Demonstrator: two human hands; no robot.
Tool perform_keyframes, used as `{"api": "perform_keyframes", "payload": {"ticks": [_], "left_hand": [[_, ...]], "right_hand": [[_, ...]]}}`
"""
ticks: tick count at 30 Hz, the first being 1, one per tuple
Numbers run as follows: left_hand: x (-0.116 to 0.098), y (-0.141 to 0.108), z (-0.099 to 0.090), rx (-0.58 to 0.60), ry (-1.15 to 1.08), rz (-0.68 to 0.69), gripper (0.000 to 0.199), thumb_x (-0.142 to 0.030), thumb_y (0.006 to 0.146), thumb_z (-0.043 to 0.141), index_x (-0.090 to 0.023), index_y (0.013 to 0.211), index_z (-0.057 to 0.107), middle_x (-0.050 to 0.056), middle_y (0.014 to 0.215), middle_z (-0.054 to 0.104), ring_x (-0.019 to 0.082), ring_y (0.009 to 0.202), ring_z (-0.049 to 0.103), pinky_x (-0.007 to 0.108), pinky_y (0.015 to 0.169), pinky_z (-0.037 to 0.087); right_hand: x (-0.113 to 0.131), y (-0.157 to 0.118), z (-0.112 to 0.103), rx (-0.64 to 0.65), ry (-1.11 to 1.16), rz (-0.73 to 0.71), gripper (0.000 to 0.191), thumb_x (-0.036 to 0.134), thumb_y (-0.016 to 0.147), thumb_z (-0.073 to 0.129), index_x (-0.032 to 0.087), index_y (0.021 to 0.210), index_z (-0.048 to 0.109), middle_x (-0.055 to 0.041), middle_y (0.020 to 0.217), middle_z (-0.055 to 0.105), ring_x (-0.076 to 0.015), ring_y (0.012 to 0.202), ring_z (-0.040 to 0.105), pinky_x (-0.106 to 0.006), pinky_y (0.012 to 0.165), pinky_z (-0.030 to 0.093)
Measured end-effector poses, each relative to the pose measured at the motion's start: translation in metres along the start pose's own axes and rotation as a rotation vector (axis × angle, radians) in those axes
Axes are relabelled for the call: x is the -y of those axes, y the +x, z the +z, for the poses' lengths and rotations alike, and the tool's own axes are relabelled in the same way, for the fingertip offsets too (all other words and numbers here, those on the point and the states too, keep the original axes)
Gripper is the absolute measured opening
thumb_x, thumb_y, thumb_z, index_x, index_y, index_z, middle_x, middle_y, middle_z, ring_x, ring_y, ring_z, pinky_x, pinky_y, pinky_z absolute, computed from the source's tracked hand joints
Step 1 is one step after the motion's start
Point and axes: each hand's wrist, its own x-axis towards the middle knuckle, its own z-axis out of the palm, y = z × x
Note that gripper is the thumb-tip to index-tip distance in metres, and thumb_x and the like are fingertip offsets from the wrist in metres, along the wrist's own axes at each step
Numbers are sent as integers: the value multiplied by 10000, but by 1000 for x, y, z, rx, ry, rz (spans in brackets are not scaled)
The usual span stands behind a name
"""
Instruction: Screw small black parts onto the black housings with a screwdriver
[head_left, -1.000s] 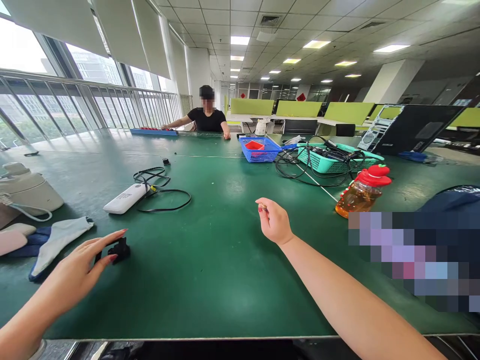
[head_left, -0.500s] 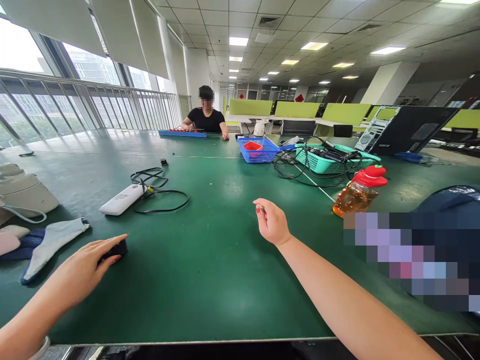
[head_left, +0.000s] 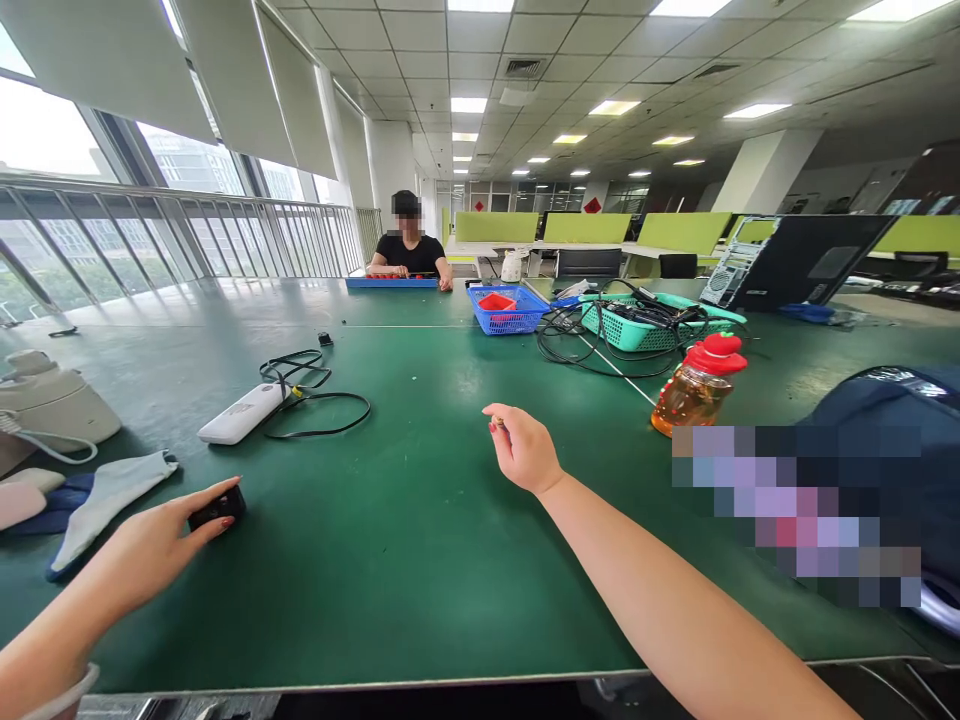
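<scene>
At the left of the table, my left hand (head_left: 161, 540) is closed on a small black box-shaped object (head_left: 217, 507), thumb on the near side and fingers over the far side. Its exact kind does not show. My right hand (head_left: 525, 447), at the end of an outstretched arm, is raised over the middle of the green table (head_left: 420, 580). Its thumb and forefinger pinch a tiny tan thing (head_left: 498, 421), too small to name. A white oblong device (head_left: 244, 413) with a black cord lies beyond my left hand.
A bottle with a red lid (head_left: 697, 385) and a dark cap (head_left: 885, 410) stand right. Farther back are a blue basket (head_left: 508, 320) and a teal basket of cables (head_left: 630, 335). A person (head_left: 409, 250) sits opposite behind a blue tray (head_left: 390, 284). A cloth (head_left: 112, 500) lies left.
My view has tilted up slightly. The black object in my left hand shows more of its face. Across the table, the blue tray has shifted right. My right hand keeps its pinch.
</scene>
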Motion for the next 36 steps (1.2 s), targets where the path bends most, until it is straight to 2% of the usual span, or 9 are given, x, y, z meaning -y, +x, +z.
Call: {"api": "perform_keyframes", "payload": {"ticks": [6,9,12,15,19,23,26,30,36], "left_hand": [[0,10,15,-94,64,88,688,-464,793,305,-72,1257,629,182,1324,612,309,1189,607,425,1070,425],[1,8,15,-94,70,52,681,-492,796,336,-102,1281,611,187,1267,642,301,1111,648,425,1008,475],[-7,0,8,-94,80,-26,571,-473,831,344,-189,1227,642,112,1150,720,288,1019,684,412,895,533],[-37,-8,-3,-93,61,-41,445,-443,861,372,-245,1112,682,47,1053,760,280,962,701,400,847,546],[-109,-3,-9,-61,-100,236,441,-485,825,490,-262,1164,661,24,1165,728,273,1060,670,401,955,504],[-182,26,2,-17,-166,544,411,-402,851,510,-264,1215,644,22,1250,686,243,1147,626,355,1015,469],[-220,55,16,-2,-162,616,391,-302,850,530,-227,1216,644,57,1250,683,253,1152,617,371,1023,457],[-246,80,32,53,-207,676,380,-271,844,569,-204,1209,648,78,1236,689,267,1147,617,380,1014,454],[-250,83,59,86,-373,796,297,-281,844,589,-237,1121,689,37,1127,732,231,1026,655,332,931,486]], "right_hand": [[0,1,-2,1,-13,-23,244,138,897,417,213,1097,535,-31,775,661,-174,676,622,-284,612,504],[0,2,-3,-4,2,-30,247,130,896,416,204,1100,535,-37,788,666,-173,683,622,-282,606,499],[0,2,-3,25,28,-8,249,136,897,423,205,1110,533,-40,807,674,-170,687,625,-280,601,496],[-1,2,-2,47,50,14,240,152,895,439,218,1104,536,-37,809,680,-171,693,631,-283,607,498],[3,2,-5,-18,122,43,218,171,894,450,230,1085,538,-44,854,688,-170,709,642,-295,646,517],[16,5,-11,-89,225,129,142,217,910,470,234,1041,521,-11,760,642,-139,597,589,-278,610,509],[26,7,-12,-143,291,174,93,230,923,466,233,1011,496,11,723,607,-119,569,567,-259,598,502],[34,7,-9,-135,286,120,80,220,923,469,231,1000,485,2,755,614,-119,592,577,-257,607,506],[39,4,-7,-112,258,39,108,190,922,462,241,1017,472,-14,794,626,-138,650,601,-282,635,526]]}}
